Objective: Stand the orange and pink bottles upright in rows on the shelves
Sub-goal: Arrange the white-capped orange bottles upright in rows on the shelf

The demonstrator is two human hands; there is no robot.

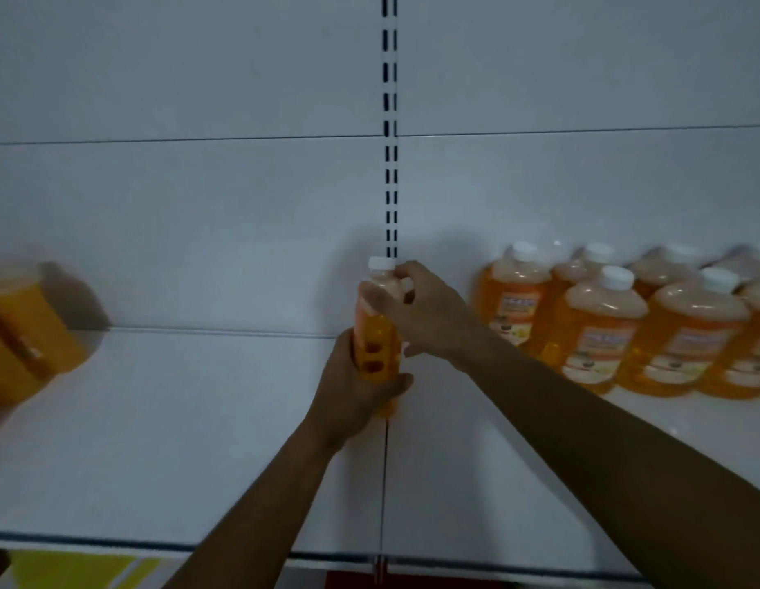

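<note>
Left hand (352,386) grips the lower body of an upright orange bottle (377,333) over the shelf (178,440); right hand (420,308), arm outstretched, grips its neck.

A white shelf (157,440) runs across the view, backed by pale grey-white panels (178,227) with a horizontal seam partway up. A slotted upright strip (390,121) rises at the middle. The light is dim and bluish, and yellow and red patches (72,569) show below the shelf's front edge.
</note>
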